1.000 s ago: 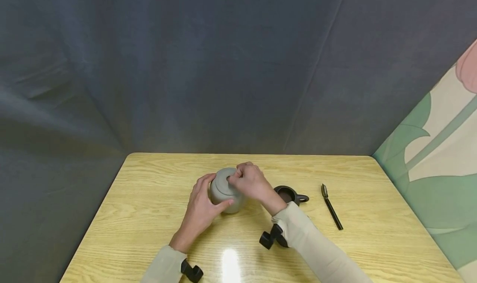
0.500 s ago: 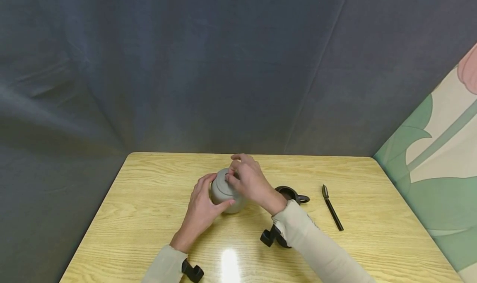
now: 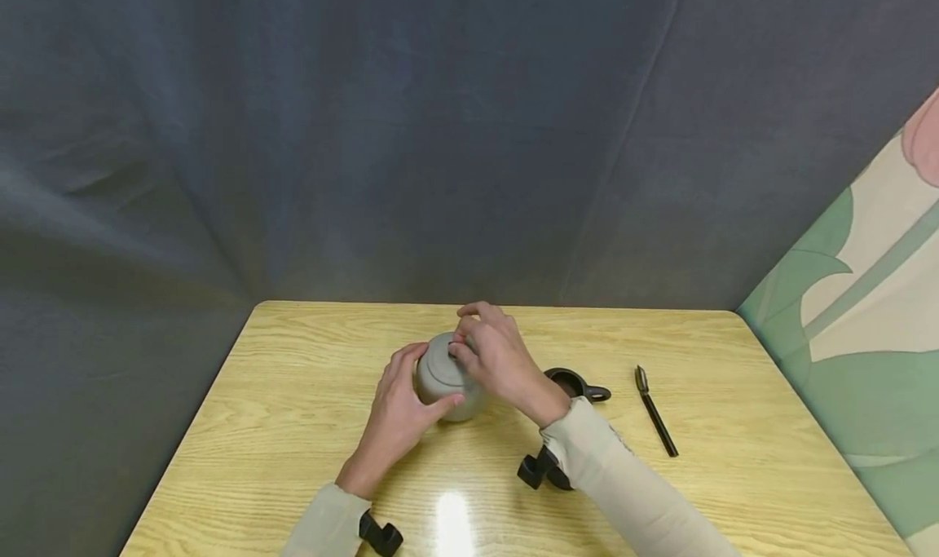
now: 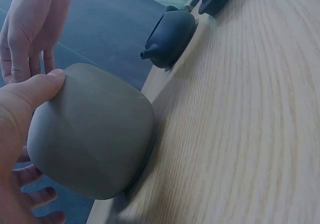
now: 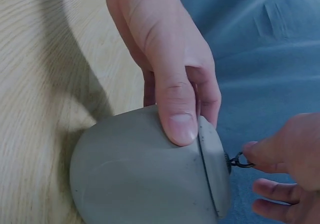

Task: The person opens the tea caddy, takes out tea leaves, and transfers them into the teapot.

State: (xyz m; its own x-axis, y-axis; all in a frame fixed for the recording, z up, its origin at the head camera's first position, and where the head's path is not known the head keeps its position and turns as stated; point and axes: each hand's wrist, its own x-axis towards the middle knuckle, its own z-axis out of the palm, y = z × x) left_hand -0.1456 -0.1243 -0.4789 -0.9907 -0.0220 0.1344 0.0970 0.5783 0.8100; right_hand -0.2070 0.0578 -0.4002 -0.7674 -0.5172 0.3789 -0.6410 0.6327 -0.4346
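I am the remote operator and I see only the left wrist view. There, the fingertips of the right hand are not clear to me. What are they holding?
Observer: The right wrist view shows the right hand pinching a small dark ring.
Operator: I understand. And the grey jar, is it covered?
Observer: Yes. Its lid sits on it, with a thin dark line between them.
Operator: Does the dark pot with the spout also wear a lid?
Observer: No, the head view looks into its open top.
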